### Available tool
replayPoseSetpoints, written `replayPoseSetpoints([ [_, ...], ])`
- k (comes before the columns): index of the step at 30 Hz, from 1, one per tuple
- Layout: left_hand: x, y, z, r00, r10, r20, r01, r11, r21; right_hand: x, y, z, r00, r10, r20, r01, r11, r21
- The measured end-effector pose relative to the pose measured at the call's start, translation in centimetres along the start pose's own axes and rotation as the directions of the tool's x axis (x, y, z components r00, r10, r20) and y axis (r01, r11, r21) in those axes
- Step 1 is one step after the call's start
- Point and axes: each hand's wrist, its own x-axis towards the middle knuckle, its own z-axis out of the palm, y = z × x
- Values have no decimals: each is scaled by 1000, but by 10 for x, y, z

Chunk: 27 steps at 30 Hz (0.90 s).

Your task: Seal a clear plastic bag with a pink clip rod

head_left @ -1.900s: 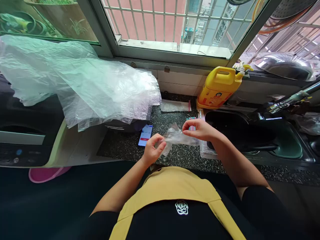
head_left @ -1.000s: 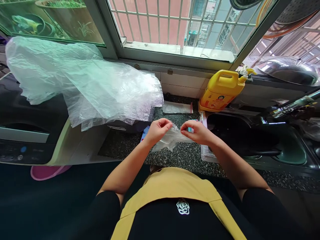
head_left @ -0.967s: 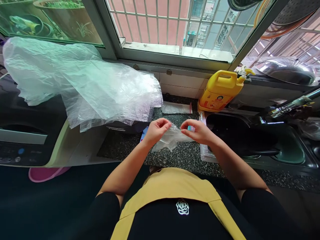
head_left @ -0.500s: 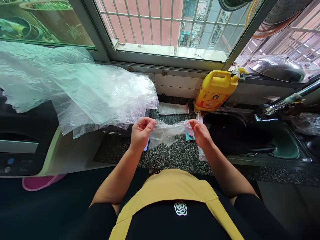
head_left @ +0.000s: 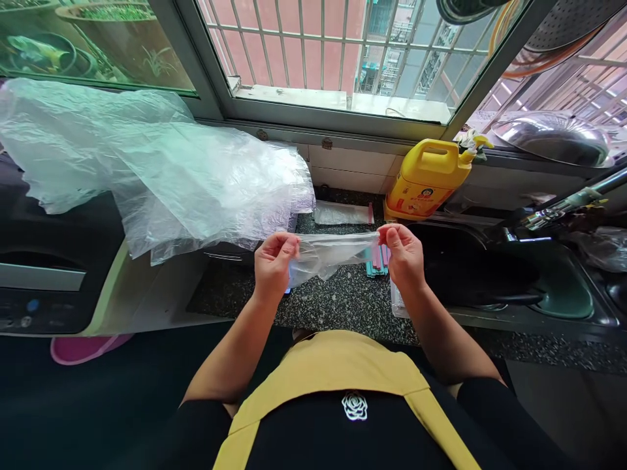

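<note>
Between my hands a small clear plastic bag [head_left: 333, 253] is stretched out, its top edge pulled straight and its lower part hanging loose. My left hand [head_left: 274, 261] pinches the left end of that edge. The right end sits between the thumb and fingers of my right hand [head_left: 404, 254]. Just left of my right hand, several pink and teal strips [head_left: 377, 262] lie on the speckled counter [head_left: 337, 307], partly behind the bag. Beyond the bag lies a folded clear plastic packet [head_left: 343, 213] with a red end.
Large plastic sheeting [head_left: 196, 176] covers the left side, over a black appliance [head_left: 53, 241]. A yellow jug [head_left: 426, 179] with a pump stands at the back right. Farther right is the sink [head_left: 568, 287] with a dark pan [head_left: 484, 267] in it. The window [head_left: 333, 121] runs behind.
My hands have moved apart, mainly the right one to the right. The bag, crumpled before, is now drawn taut along its top edge. More of the pink and teal strips shows.
</note>
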Motion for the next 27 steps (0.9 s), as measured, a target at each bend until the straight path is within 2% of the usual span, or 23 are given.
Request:
replayPoseSetpoints([
  [5, 5, 3, 4, 1000, 23, 9, -23, 999, -27, -1, -1, 6, 985, 51, 165, -54, 998, 12],
  [7, 7, 3, 4, 1000, 18, 16, -17, 1000, -24, 1, -4, 9, 986, 55, 158, -54, 998, -11],
  [11, 9, 2, 4, 999, -39, 12, 39, 998, -47, 4, -9, 11, 998, -36, 52, 35, 999, 23],
  [14, 10, 4, 4, 997, -77, 19, 79, 993, -86, 6, -12, 7, 993, -113, 41, 111, 993, 44],
  [18, 10, 9, 6, 994, -87, 60, 94, 989, -117, 13, -17, 4, 953, -292, 85, 282, 953, 108],
  [22, 10, 9, 2, 991, -75, 107, 87, 990, -109, 20, -20, 8, 935, -308, 175, 273, 942, 198],
  [25, 10, 6, -7, 998, -9, 63, 12, 999, -35, 20, -22, 9, 940, -313, 138, 287, 941, 178],
  [27, 11, 9, -13, 983, 174, -56, -169, 981, 92, 17, -26, 9, 930, -348, 120, 337, 936, 99],
])
